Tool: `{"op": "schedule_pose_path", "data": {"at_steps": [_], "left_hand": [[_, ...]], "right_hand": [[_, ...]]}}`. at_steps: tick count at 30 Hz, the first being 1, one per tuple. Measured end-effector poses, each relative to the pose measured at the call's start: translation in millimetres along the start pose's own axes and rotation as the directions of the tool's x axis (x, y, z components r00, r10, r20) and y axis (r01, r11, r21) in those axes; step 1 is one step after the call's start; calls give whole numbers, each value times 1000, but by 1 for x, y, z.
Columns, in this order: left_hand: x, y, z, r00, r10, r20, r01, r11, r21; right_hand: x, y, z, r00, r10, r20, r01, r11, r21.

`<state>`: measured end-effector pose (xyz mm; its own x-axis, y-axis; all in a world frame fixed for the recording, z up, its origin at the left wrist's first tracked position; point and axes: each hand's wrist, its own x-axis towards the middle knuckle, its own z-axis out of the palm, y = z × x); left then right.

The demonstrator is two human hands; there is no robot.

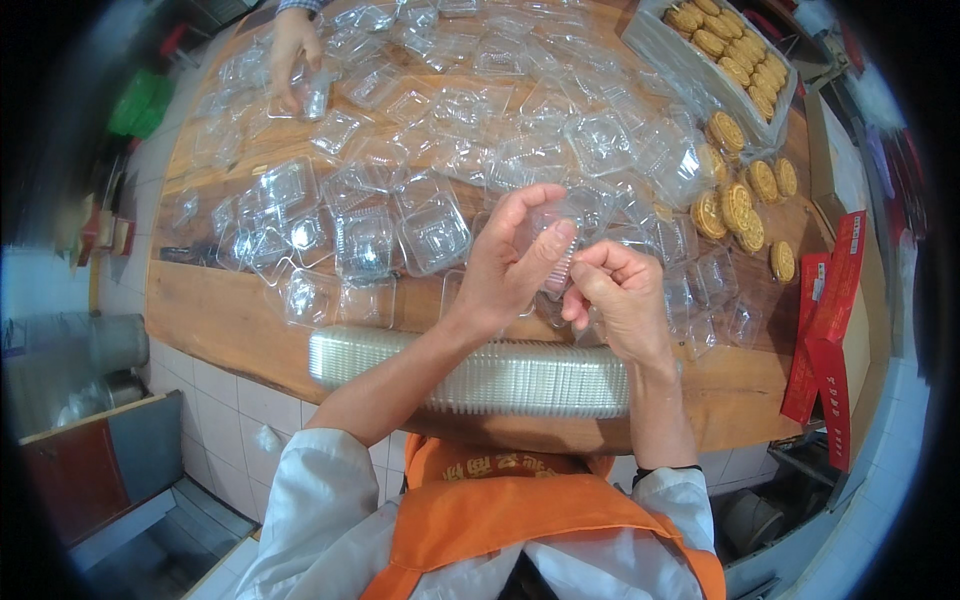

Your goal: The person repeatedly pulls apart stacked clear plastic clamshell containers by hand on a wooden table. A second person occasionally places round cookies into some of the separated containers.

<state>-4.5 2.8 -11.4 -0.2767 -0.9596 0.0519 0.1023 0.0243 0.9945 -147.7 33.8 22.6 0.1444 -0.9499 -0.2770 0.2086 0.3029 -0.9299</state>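
My left hand (512, 262) holds a clear plastic clamshell box (559, 262) on edge, its ribbed side towards my right hand. My right hand (619, 292) is at the box's right edge with its fingers curled; whether they pinch the plastic is hard to tell. Below my forearms, a long nested stack of ribbed clear plastic boxes (465, 375) lies along the near edge of the wooden table. Many loose clear plastic boxes (435, 232) are spread over the table beyond my hands. To the right lie several round molded golden pastries (735, 208).
A lined crate (697, 97) of pastries stands at the back right. Red printed cardboard (836, 330) stands at the right edge. At the far left, another person's hand (296, 60) holds a clear plastic box (304, 97). The table's near edge (525, 433) runs before my apron.
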Motion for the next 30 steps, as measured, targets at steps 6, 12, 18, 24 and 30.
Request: {"op": "schedule_pose_path", "data": {"at_steps": [6,12,18,24,30], "left_hand": [[0,9,1,991,-112,70,122,979,-161],[0,10,4,985,-148,94,168,948,-271],[0,12,4,988,-83,126,106,976,-189],[2,14,4,997,5,80,3,995,-102],[8,16,-2,978,-151,-146,90,929,-360]], "right_hand": [[0,-1,-2,999,39,30,-41,995,90],[1,0,-2,998,-1,57,-6,992,126],[2,4,0,998,46,40,-50,994,95],[0,4,1,999,-21,26,18,995,96],[7,-12,-8,964,-166,-208,196,972,130]]}}
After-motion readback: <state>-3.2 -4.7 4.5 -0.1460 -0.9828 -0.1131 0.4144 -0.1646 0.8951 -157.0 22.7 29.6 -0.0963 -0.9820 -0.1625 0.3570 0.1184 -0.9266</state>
